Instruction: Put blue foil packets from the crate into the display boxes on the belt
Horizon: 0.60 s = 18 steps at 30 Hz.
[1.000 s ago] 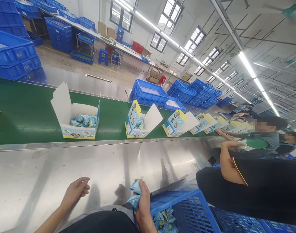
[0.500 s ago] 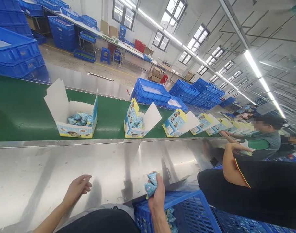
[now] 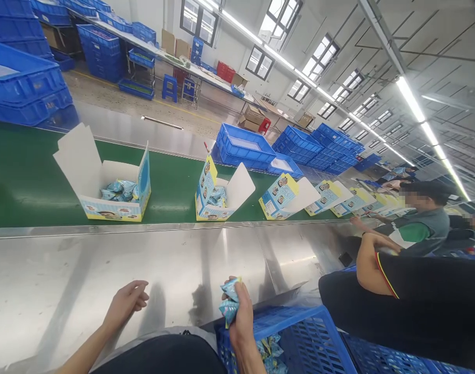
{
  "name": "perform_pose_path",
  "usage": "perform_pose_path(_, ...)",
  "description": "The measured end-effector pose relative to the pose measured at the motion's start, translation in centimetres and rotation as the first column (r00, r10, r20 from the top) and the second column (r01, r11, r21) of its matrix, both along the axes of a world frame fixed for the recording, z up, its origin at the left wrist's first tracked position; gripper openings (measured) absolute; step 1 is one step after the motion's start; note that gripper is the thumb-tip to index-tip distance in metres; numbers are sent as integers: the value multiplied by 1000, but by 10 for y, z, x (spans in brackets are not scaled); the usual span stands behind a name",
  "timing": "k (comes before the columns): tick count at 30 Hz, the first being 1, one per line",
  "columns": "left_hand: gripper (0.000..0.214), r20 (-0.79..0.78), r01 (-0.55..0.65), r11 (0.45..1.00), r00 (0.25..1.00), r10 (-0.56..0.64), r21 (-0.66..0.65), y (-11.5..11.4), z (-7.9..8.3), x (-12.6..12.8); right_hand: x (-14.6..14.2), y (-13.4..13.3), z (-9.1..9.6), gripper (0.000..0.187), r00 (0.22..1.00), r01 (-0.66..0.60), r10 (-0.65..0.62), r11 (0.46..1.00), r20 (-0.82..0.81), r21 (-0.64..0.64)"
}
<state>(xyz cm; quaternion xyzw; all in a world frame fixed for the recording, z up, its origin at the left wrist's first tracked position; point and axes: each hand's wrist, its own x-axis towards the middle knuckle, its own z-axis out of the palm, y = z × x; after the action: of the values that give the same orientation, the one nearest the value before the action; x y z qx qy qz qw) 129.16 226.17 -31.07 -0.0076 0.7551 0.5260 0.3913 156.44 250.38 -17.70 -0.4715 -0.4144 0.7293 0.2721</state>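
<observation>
My right hand [image 3: 242, 311] is closed round small blue snack packets [image 3: 229, 301], just above the near edge of the metal ledge. Under my right forearm is a blue crate [image 3: 295, 327] with more blue packets [image 3: 272, 350] inside. My left hand [image 3: 126, 303] hovers over the ledge to the left, fingers loosely bent and apart, holding nothing. On the green belt, an open display box [image 3: 113, 212] stands ahead of it with blue packets inside. Another open box [image 3: 214, 212] with packets is ahead of my right hand.
More open boxes [image 3: 278, 197] line the green belt [image 3: 171, 189] toward the right. Blue trays [image 3: 247, 148] stand beyond the belt, and stacked crates [image 3: 27, 88] at far left. A co-worker's arm [image 3: 372, 267] in a dark sleeve is close on my right; other people sit farther along.
The boxes on the belt have shifted slightly left. My right hand has moved a little left with the packets, away from above the crate. My left hand has barely moved.
</observation>
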Motion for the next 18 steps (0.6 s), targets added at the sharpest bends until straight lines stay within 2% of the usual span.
perform_pose_path(1,80,15,17,1000,1000,-17,-3,8,5,3,1,2,-1,77,1000,-24,24,1000,11,4)
perform_pose_path(2,82,36,43,999,998,-43,3,18,12,8,1,3,-2,78,994,-111,110,994,26,17)
perform_pose_path(5,89,147,168,980,972,-182,104,53,42,33,-3,0,-1,68,906,-418,406,902,117,106)
perform_pose_path(7,94,245,274,932,912,-330,235,78,67,55,-8,-4,4,54,856,-511,474,838,206,193)
perform_pose_path(9,89,292,354,867,838,-461,352,100,91,75,-15,-6,13,37,802,-592,521,760,292,268)
perform_pose_path(11,87,301,414,814,781,-547,407,117,109,90,-20,-4,27,27,728,-682,584,668,358,297)
perform_pose_path(13,83,287,457,789,757,-587,410,131,120,98,-21,2,41,23,666,-745,646,600,374,292)
perform_pose_path(15,67,251,471,788,770,-586,396,141,124,102,-18,9,50,29,654,-756,684,589,322,284)
perform_pose_path(18,41,223,445,819,812,-540,363,152,118,103,-3,18,48,66,703,-711,669,653,239,261)
